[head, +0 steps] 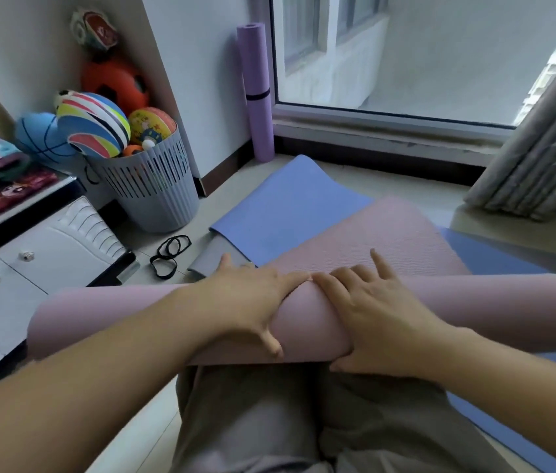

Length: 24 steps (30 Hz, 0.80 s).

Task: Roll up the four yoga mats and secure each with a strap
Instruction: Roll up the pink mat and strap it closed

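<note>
A pink yoga mat (389,230) lies across my lap, partly rolled into a thick roll (140,312); its flat part stretches away toward the window. My left hand (252,295) presses flat on top of the roll, fingers spread. My right hand (375,315) lies over the roll beside it, thumb tucked under the near side. Under the pink mat lie a blue mat (290,206) and a grey mat (208,261). A purple mat (258,93), rolled and bound with a dark strap, stands upright by the window. Black elastic straps (169,256) lie on the floor to the left.
A grey slatted basket (153,196) full of balls stands at the left by the wall. A white drawer unit (30,274) is at the near left. A grey curtain (543,155) hangs at the right, beside the window sill (389,131).
</note>
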### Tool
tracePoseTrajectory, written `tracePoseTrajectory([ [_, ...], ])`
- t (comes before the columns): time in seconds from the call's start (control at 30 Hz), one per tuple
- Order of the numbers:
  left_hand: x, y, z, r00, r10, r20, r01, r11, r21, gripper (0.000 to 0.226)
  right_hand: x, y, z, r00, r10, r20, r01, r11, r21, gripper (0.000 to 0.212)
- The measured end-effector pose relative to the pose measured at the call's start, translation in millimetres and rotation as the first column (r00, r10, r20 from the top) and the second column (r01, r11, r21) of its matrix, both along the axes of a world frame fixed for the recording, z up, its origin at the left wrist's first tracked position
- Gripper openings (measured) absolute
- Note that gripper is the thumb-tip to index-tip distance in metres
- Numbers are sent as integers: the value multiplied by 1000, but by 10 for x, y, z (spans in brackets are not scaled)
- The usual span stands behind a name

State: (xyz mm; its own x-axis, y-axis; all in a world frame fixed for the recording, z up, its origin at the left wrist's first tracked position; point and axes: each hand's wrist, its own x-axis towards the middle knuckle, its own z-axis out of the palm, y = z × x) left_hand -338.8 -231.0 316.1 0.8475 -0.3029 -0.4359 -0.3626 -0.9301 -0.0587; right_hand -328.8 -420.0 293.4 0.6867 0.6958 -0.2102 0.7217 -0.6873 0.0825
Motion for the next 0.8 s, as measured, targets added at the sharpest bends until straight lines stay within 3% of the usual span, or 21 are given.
tracePoseTrajectory([
  [0.1, -185, -210, -130, 969, -102, 226, 42, 966, 256, 111, 181, -30, 40, 998, -35, -54, 38, 998, 45, 109],
  [0.17, -232, -236, -202, 966, -70, 251, 7, 971, 241, 115, 176, -32, 60, 999, -21, -45, 22, 999, 29, 117],
  [0.23, -159, -134, -223, 963, -37, 266, -12, 983, 181, 112, 79, -20, -3, 993, 20, 119, -20, 1000, -6, 133],
  [0.3, -75, -26, -221, 972, 16, 233, -36, 996, 80, 109, -37, 11, -154, 973, 7, 231, -25, 997, 76, 139],
  [0.4, 28, -28, -226, 974, 52, 219, -60, 998, 31, 111, 14, 49, -400, 952, -32, 306, -28, 981, 190, 123],
  [0.5, -36, -117, -300, 943, 59, 328, -97, 990, 103, 119, 168, 66, -411, 951, -74, 301, -11, 962, 271, 104],
  [0.6, -163, -11, -446, 887, 66, 457, -76, 997, 3, 132, 233, 115, -373, 945, -65, 320, -38, 951, 307, 90],
  [0.67, -127, 112, -481, 843, 67, 534, -7, 993, -114, 123, 255, 143, -295, 939, -72, 338, -33, 954, 297, 83],
  [0.8, -16, 153, -163, 824, -29, 567, 95, 992, -87, 102, 239, 78, 220, 967, -59, 247, 21, 988, 155, 76],
])
